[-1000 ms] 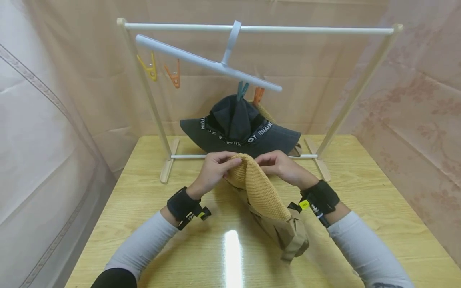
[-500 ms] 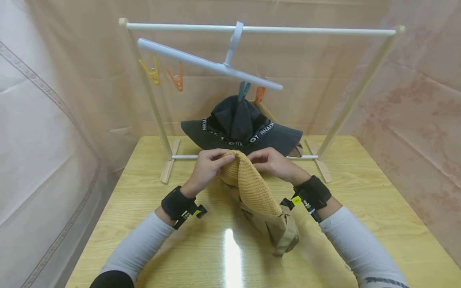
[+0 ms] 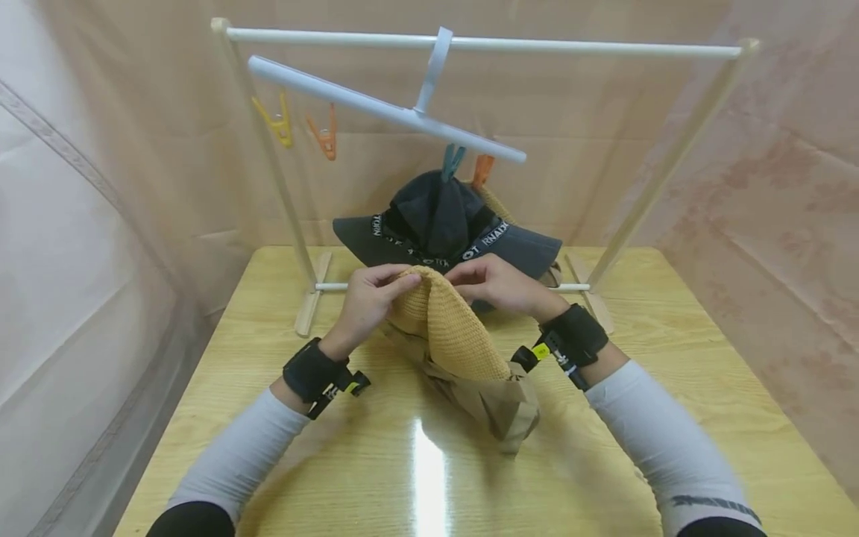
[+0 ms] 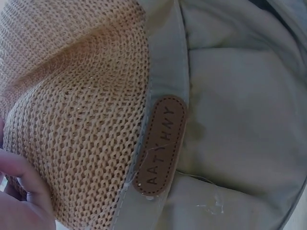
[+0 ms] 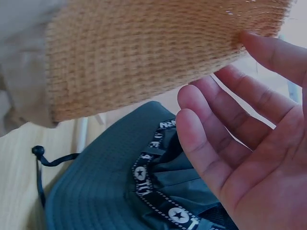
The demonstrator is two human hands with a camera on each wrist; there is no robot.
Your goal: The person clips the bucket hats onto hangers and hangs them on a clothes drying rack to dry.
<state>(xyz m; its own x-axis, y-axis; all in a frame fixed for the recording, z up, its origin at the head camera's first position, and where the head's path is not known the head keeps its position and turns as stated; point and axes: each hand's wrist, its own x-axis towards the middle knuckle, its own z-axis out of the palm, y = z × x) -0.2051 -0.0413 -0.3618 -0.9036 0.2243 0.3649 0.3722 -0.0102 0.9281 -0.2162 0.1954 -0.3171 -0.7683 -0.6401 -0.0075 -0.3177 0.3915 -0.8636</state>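
A bucket hat with a yellow-tan woven crown (image 3: 463, 339) and a khaki brim (image 3: 486, 403) is held crown-up above the table, tilted. My left hand (image 3: 369, 302) pinches the top of the crown on its left side. On the other side my right hand (image 3: 499, 283) has its thumb on the weave and its forefinger at the crown's edge; the other fingers are loosely bent, as the right wrist view shows. A brown leather label (image 4: 161, 146) sits on the hat's band in the left wrist view. Just behind hangs a dark bucket hat (image 3: 429, 216) with a lettered band.
A white hanger (image 3: 382, 108) tilts down to the right on the rack's top bar (image 3: 577, 46). Teal (image 3: 452, 162) and orange clips (image 3: 482, 170) hold the dark hat and part of another tan hat behind it. Yellow (image 3: 278, 123) and orange clips (image 3: 325, 136) hang at left.
Both hands have carried the woven hat left and slightly toward the rack, keeping hold of its crown. The view has tilted slightly. The hanging hats stay where they were.
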